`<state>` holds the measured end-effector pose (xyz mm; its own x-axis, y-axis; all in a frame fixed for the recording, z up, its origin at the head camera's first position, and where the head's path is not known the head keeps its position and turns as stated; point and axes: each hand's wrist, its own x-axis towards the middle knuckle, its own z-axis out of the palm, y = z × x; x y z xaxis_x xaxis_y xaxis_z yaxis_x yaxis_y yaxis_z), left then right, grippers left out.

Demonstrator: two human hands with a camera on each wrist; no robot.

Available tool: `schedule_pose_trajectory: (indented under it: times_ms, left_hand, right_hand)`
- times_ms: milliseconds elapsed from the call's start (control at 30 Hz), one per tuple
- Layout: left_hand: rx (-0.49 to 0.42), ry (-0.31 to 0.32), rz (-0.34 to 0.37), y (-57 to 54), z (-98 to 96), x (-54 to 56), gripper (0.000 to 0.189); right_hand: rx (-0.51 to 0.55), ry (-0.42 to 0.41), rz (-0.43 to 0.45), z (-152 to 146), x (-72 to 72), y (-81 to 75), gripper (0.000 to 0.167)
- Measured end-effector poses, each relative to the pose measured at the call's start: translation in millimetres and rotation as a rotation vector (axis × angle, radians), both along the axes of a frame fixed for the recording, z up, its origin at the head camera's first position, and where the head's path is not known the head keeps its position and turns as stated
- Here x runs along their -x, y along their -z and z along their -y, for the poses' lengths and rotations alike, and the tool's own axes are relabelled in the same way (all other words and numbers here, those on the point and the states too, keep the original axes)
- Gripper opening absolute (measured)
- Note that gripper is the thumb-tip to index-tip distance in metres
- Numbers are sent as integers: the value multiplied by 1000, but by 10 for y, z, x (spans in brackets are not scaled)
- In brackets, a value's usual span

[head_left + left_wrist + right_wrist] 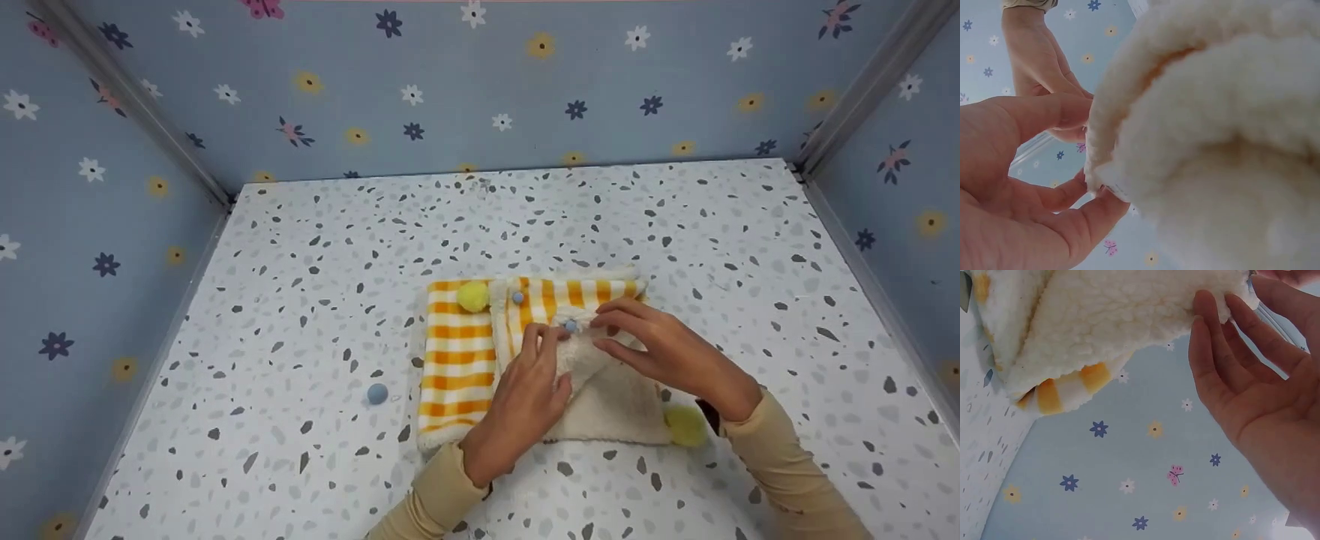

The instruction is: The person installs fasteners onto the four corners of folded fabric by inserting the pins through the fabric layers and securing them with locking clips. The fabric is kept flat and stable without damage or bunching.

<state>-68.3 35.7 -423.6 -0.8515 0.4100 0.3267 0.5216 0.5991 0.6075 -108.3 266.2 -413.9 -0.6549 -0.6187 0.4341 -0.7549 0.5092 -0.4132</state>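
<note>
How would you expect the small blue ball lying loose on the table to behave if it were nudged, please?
The small blue ball is round and lies free on the flat table, so it would probably roll. It looks fuzzy like the yellow pompom, so likely light and soft.

We see the right hand [1252, 377] with fingertips [1207, 304] pinching the edge of the fleece cloth [1117, 320]. Cream fleece faces the camera, with an orange-striped layer tucked under it. Behind are the flowered blue wall [1129, 467] and speckled surface [982, 439].
</note>
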Motion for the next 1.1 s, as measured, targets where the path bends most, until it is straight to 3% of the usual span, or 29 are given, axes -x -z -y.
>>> schedule_pose_trajectory:
  times_ms: [167,300,533,867,1000,1100]
  left_hand:
    - [-9,-24,-9,-12,41,22,42]
    - [5,-66,-82,14,59,24,46]
    - [233,-202,-229,75,32,29,53]
    - [419,-247,-318,167,14,68,35]
    - [458,-274,-326,220,9,92,41]
    - [483,-293,-294,251,10,99,48]
  right_hand:
    - [-18,7,-49,57,80,-21,25]
    - [-5,-32,-69,115,177,-17,23]
    - [-3,-76,-55,236,338,36,25]
    - [-89,-26,-32,339,441,134,33]
    - [-121,-15,-35,376,476,189,33]
    - [-138,-9,-27,407,498,230,34]
